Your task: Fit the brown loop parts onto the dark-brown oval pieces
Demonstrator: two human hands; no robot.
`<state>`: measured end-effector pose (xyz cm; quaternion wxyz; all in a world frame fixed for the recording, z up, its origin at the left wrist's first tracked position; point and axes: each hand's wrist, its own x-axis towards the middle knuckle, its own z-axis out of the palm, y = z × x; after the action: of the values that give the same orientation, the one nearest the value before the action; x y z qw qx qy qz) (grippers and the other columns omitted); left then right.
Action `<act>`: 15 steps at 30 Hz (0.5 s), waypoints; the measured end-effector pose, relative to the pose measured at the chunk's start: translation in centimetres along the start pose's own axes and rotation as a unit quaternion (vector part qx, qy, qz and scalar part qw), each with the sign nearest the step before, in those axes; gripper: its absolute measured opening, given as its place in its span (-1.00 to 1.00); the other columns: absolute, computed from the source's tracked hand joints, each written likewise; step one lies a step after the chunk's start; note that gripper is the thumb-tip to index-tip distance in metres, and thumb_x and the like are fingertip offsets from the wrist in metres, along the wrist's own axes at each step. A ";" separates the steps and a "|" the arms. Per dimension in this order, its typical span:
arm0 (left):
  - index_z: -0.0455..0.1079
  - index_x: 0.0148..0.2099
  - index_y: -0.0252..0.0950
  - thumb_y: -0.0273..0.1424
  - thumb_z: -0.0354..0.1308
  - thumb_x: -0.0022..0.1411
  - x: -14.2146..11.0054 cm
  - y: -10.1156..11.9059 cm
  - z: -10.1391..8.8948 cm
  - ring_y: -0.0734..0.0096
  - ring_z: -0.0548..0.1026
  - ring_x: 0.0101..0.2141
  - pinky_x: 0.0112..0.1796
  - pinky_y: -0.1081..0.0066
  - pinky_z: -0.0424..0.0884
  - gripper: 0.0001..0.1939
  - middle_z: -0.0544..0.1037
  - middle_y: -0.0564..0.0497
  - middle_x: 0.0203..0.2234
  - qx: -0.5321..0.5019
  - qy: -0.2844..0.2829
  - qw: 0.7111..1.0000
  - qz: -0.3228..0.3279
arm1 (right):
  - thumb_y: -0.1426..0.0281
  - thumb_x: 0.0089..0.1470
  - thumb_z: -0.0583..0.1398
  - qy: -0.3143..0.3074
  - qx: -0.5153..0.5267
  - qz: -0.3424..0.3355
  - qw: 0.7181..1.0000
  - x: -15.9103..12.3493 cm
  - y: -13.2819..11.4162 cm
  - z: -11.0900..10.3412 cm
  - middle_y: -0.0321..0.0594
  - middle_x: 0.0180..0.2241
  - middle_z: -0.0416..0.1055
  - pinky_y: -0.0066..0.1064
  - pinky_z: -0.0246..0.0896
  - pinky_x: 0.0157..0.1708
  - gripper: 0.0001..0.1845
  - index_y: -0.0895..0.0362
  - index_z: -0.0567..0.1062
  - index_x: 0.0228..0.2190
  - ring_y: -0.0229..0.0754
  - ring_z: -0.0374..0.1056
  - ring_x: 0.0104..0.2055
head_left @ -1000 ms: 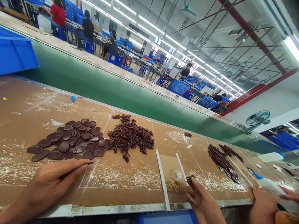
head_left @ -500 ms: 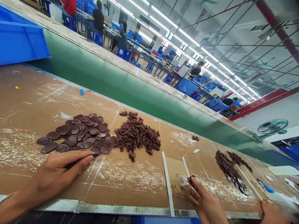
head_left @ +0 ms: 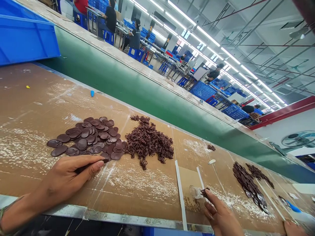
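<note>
My left hand point(head_left: 66, 178) pinches a dark brown oval disc point(head_left: 105, 160) between thumb and fingers. It hovers at the near edge of a pile of similar flat discs point(head_left: 85, 137). To the right of that pile lies a heap of brown curly, stringy pieces point(head_left: 150, 141). My right hand point(head_left: 221, 211) is closed on a small dark brown piece point(head_left: 204, 192), probably one of the curly ones, though its shape is partly covered by the fingers. That piece is at the edge of a small clear container point(head_left: 195, 191), whose contents look whitish. Whether they touch is unclear.
White strips point(head_left: 180, 193) border the container's patch. Another person's hand point(head_left: 292, 227) is at the lower right, near more discs point(head_left: 249, 186) and curly pieces point(head_left: 259, 175). A blue bin point(head_left: 27, 36) stands at the far left. A green conveyor belt point(head_left: 147, 93) runs behind the table.
The camera view has swung slightly left, so everything sits further right in the picture. Both hands keep nearly the same place and grip; the left still holds the disc, the right the small piece.
</note>
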<state>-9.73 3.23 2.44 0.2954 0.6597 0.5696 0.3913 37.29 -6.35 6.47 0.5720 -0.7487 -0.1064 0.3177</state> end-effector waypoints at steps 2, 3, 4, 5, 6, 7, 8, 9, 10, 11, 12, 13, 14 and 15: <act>0.73 -0.10 -0.12 0.03 0.25 0.31 0.0 -0.1 0.0 0.21 0.72 -0.27 -0.06 0.31 0.62 -0.60 0.78 0.03 -0.26 0.000 0.005 1.000 0.003 | 0.17 -0.42 0.63 -0.005 -0.003 -0.002 1.000 0.1 0.1 0.1 -0.33 -0.45 0.48 -0.65 0.26 -0.59 -0.40 0.16 0.67 -0.31 -0.35 0.26 -0.47; 0.73 -0.11 -0.11 0.03 0.25 0.30 0.1 -0.2 0.0 0.22 0.72 -0.28 -0.06 0.32 0.62 -0.60 0.78 0.04 -0.26 0.000 0.007 1.000 0.008 | 0.17 -0.43 0.64 -0.004 -0.003 -0.005 1.000 0.1 0.2 0.1 -0.33 -0.43 0.49 -0.66 0.24 -0.61 -0.39 0.16 0.67 -0.31 -0.36 0.24 -0.48; 0.73 -0.11 -0.10 0.04 0.25 0.30 0.1 -0.2 0.0 0.23 0.72 -0.27 -0.07 0.34 0.62 -0.60 0.78 0.04 -0.25 0.001 0.007 1.000 0.012 | 0.16 -0.45 0.64 0.000 -0.003 -0.007 1.000 0.2 0.2 0.1 -0.32 -0.41 0.49 -0.66 0.23 -0.61 -0.38 0.16 0.67 -0.31 -0.37 0.23 -0.48; 0.73 -0.11 -0.09 0.04 0.25 0.30 0.1 -0.2 0.0 0.23 0.72 -0.27 -0.07 0.35 0.62 -0.61 0.78 0.05 -0.24 0.002 0.008 1.000 0.015 | 0.15 -0.48 0.64 0.004 -0.004 -0.008 1.000 0.3 0.3 0.1 -0.32 -0.39 0.50 -0.66 0.23 -0.61 -0.36 0.16 0.67 -0.30 -0.37 0.23 -0.48; 0.73 -0.10 -0.09 0.04 0.26 0.30 0.1 -0.2 0.0 0.24 0.72 -0.26 -0.07 0.36 0.62 -0.61 0.78 0.06 -0.24 0.003 0.006 1.000 0.016 | 0.14 -0.49 0.65 0.007 -0.005 -0.008 1.000 0.4 0.3 0.1 -0.33 -0.39 0.49 -0.66 0.25 -0.60 -0.34 0.16 0.67 -0.29 -0.37 0.23 -0.47; 0.72 -0.10 -0.09 0.04 0.26 0.30 0.1 -0.2 0.0 0.24 0.72 -0.27 -0.07 0.36 0.62 -0.62 0.78 0.07 -0.24 0.003 0.004 1.000 0.017 | 0.14 -0.49 0.65 0.008 -0.007 -0.007 1.000 0.4 0.3 0.0 -0.33 -0.40 0.48 -0.66 0.25 -0.59 -0.32 0.16 0.67 -0.28 -0.37 0.23 -0.47; 0.72 -0.09 -0.09 0.03 0.27 0.30 0.1 -0.2 0.0 0.24 0.72 -0.27 -0.07 0.36 0.62 -0.62 0.78 0.07 -0.25 0.003 0.002 1.000 0.017 | 0.14 -0.49 0.65 0.007 -0.009 -0.006 1.000 0.4 0.3 0.0 -0.33 -0.41 0.48 -0.66 0.25 -0.59 -0.31 0.16 0.67 -0.27 -0.37 0.23 -0.47; 0.72 -0.09 -0.10 0.02 0.27 0.31 0.2 -0.1 -0.1 0.25 0.72 -0.28 -0.08 0.37 0.63 -0.62 0.78 0.07 -0.26 0.002 0.001 1.000 0.018 | 0.14 -0.50 0.65 0.006 -0.011 -0.005 1.000 0.4 0.3 0.0 -0.33 -0.41 0.47 -0.67 0.25 -0.59 -0.31 0.17 0.67 -0.27 -0.37 0.23 -0.47; 0.72 -0.10 -0.11 0.02 0.27 0.31 0.2 0.0 -0.1 0.25 0.72 -0.28 -0.08 0.38 0.63 -0.62 0.78 0.07 -0.25 0.000 0.002 1.000 0.021 | 0.14 -0.51 0.65 0.005 -0.012 -0.005 1.000 0.4 0.2 -0.1 -0.33 -0.41 0.47 -0.67 0.24 -0.59 -0.29 0.17 0.67 -0.27 -0.38 0.23 -0.47; 0.72 -0.10 -0.11 0.01 0.27 0.31 0.2 0.1 -0.1 0.25 0.72 -0.27 -0.09 0.39 0.63 -0.63 0.78 0.07 -0.24 -0.003 0.001 1.000 0.024 | 0.14 -0.53 0.65 0.004 -0.014 -0.006 1.000 0.3 0.2 -0.1 -0.33 -0.41 0.47 -0.68 0.22 -0.60 -0.28 0.18 0.67 -0.26 -0.38 0.22 -0.47; 0.72 -0.10 -0.11 0.00 0.27 0.31 0.2 0.1 -0.2 0.26 0.72 -0.27 -0.10 0.41 0.63 -0.64 0.78 0.07 -0.23 -0.005 -0.001 1.000 0.026 | 0.14 -0.54 0.65 0.003 -0.015 -0.006 1.000 0.2 0.1 0.0 -0.34 -0.42 0.45 -0.69 0.21 -0.60 -0.28 0.19 0.68 -0.27 -0.39 0.21 -0.48; 0.73 -0.10 -0.11 -0.01 0.27 0.32 0.2 0.2 -0.2 0.27 0.72 -0.28 -0.11 0.41 0.62 -0.65 0.78 0.07 -0.22 -0.006 -0.002 1.000 0.028 | 0.14 -0.53 0.65 0.001 -0.016 -0.006 1.000 0.2 0.1 0.0 -0.35 -0.45 0.43 -0.69 0.20 -0.60 -0.28 0.20 0.68 -0.28 -0.40 0.20 -0.48; 0.73 -0.11 -0.10 -0.01 0.27 0.32 0.2 0.3 -0.2 0.28 0.71 -0.30 -0.11 0.42 0.62 -0.65 0.78 0.07 -0.21 -0.007 -0.002 1.000 0.030 | 0.14 -0.51 0.65 -0.002 -0.017 -0.007 1.000 0.1 0.1 0.1 -0.36 -0.47 0.40 -0.70 0.18 -0.61 -0.30 0.21 0.68 -0.29 -0.40 0.17 -0.50; 0.72 -0.10 -0.10 -0.01 0.27 0.33 0.3 0.3 -0.2 0.29 0.70 -0.33 -0.12 0.43 0.62 -0.66 0.78 0.07 -0.22 -0.007 -0.004 0.999 0.033 | 0.14 -0.49 0.65 -0.005 -0.017 -0.009 1.000 0.0 0.0 0.1 -0.37 -0.50 0.37 -0.70 0.15 -0.63 -0.32 0.22 0.67 -0.30 -0.41 0.15 -0.51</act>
<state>-9.77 3.43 2.85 0.2893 0.6776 0.5434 0.4024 37.24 -6.24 6.41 0.5615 -0.7558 -0.1208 0.3145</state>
